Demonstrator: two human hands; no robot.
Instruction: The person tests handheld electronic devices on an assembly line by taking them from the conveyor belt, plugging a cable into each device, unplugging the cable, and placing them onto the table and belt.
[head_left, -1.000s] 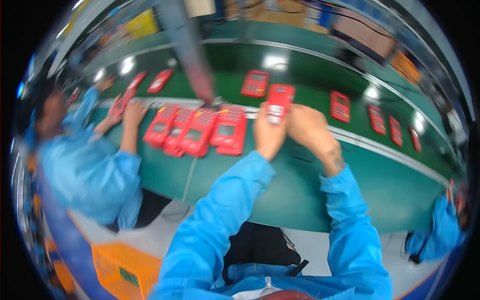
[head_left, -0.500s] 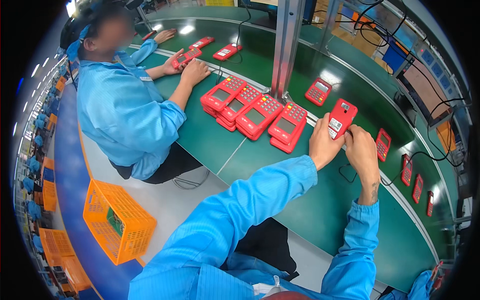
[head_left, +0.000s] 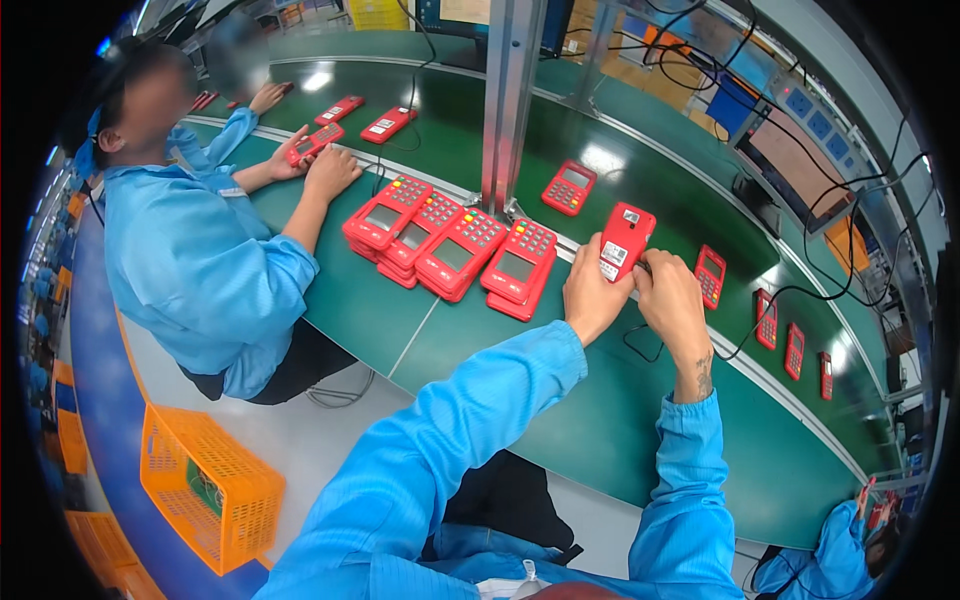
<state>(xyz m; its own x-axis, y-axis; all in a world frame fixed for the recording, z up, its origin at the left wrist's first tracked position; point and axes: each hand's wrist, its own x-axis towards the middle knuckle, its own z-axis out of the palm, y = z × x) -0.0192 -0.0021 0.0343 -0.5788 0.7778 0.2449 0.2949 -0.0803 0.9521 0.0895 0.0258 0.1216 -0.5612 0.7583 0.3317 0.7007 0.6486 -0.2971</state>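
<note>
A red card payment terminal (head_left: 627,236) is held back side up, with a white label and a small window on its back. My left hand (head_left: 594,300) is closed around its lower left part. My right hand (head_left: 672,298) is closed too, its bent fingertips against the terminal's lower right edge; whatever they pinch is hidden. A thin black cable (head_left: 641,352) loops on the green bench beneath my hands and runs on past my right wrist. To the left of my hands, stacked red terminals (head_left: 515,266) lie with keypads and screens up.
More terminals lie on the green belt: one (head_left: 569,188) beyond my hands, others (head_left: 711,276) to the right. A metal post (head_left: 512,110) rises behind the stacks. At left a co-worker (head_left: 200,250) handles another terminal (head_left: 314,144). An orange crate (head_left: 215,490) stands on the floor.
The whole view has shifted, so the bench and my hands appear further left. My grip on the terminal looks the same.
</note>
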